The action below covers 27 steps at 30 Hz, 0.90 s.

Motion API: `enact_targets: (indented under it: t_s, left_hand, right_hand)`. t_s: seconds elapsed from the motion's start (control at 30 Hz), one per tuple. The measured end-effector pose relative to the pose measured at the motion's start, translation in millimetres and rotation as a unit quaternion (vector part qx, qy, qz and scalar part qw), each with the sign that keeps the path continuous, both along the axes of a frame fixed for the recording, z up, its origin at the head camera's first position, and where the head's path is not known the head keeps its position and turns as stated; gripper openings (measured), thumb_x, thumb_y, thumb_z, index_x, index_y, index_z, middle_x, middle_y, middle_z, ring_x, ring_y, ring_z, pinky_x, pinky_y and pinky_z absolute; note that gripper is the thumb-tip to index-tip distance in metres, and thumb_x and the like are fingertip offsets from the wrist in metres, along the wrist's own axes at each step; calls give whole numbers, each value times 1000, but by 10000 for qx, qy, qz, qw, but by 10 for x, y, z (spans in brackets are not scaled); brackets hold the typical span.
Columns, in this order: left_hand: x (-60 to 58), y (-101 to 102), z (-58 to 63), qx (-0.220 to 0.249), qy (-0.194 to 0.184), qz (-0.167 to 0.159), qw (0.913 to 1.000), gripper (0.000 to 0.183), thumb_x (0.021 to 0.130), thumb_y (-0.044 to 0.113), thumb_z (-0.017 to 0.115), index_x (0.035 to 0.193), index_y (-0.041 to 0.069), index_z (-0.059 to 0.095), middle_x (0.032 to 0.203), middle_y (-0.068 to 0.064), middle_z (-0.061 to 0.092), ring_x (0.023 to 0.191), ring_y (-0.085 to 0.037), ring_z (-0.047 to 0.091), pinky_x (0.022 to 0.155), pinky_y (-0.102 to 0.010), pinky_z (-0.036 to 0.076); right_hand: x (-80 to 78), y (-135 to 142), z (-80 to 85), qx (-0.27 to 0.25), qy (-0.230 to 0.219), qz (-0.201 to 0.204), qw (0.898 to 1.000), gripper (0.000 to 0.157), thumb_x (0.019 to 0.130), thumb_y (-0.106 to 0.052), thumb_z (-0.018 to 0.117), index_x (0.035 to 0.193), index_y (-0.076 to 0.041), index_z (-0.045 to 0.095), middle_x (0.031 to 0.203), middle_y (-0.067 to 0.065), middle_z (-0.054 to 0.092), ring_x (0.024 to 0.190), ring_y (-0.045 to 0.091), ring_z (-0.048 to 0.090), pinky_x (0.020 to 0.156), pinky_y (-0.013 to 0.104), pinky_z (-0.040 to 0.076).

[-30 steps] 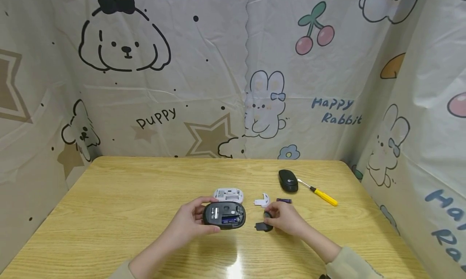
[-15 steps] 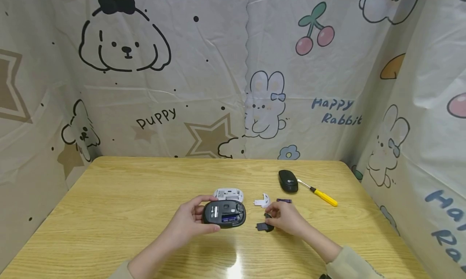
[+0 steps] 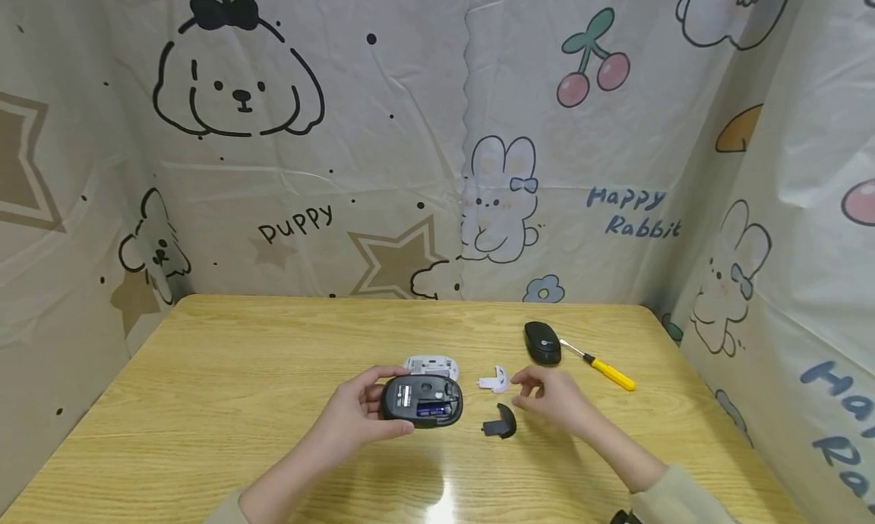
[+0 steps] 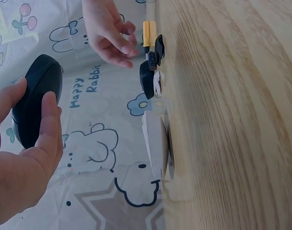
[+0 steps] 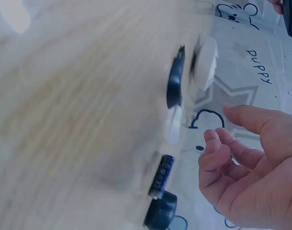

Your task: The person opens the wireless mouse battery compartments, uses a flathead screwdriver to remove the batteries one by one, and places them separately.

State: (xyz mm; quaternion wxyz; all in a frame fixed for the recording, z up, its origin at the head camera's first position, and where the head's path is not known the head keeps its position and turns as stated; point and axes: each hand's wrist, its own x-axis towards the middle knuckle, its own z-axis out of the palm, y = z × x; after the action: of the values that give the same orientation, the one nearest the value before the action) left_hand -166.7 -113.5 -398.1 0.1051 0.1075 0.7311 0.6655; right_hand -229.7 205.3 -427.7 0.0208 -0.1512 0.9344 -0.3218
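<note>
My left hand (image 3: pixel 352 411) grips a black computer mouse (image 3: pixel 403 404) above the table, its underside turned up and a blue battery (image 3: pixel 432 410) in its uncovered slot. My right hand (image 3: pixel 560 396) hovers to the right with nothing between its fingers, thumb apart from the loosely bent fingers. Below and left of it lies a black battery cover (image 3: pixel 504 424) on the table. A white battery cover (image 3: pixel 495 380) lies beside the fingertips. In the right wrist view a loose battery (image 5: pixel 161 176) lies on the table; the right hand hides it in the head view.
Behind the held mouse a white mouse (image 3: pixel 437 365) lies underside up, partly covered from sight. Another black mouse (image 3: pixel 542 343) and a yellow-handled screwdriver (image 3: pixel 611 373) lie at the back right of the wooden table (image 3: pixel 273 342). A printed curtain (image 3: pixel 383 129) hangs behind.
My right hand has let go of the black battery cover, which stays on the table, and has moved up and to the right. The left hand holds the mouse almost still.
</note>
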Motion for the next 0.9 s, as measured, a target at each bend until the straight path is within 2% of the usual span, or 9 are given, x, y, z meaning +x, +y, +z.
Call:
enact_targets:
  t_s: [0.33,0.63,0.9]
  left_hand:
    - [6,-30,9,-24,-45,0,10000,73,67,7,84,131,6,50,116,-21,62,100,-27,64,82,-32,55]
    - [12,-37,27,11,-130,32,9999,72,67,6,83,131,7,49,116,-21,62,100,-27,64,82,-34,55]
    - [5,-47,28,7,-142,88,9999,72,67,6,83,130,8,50,116,-21,62,101,-28,64,83,-34,55]
  right_hand:
    - [-44,207,165,187,257,-53,9995,30,79,-17,75,106,-7,65,78,-4,59,65,14,49,52,21,41]
    - [-106,425,322,245,524,-310,9978,36,79,-18,75,111,-6,64,89,4,63,71,14,52,53,21,42]
    - [-161,610,342,313,944,-392,9943,38,81,-20,74,114,-4,63,95,7,64,76,13,55,57,22,45]
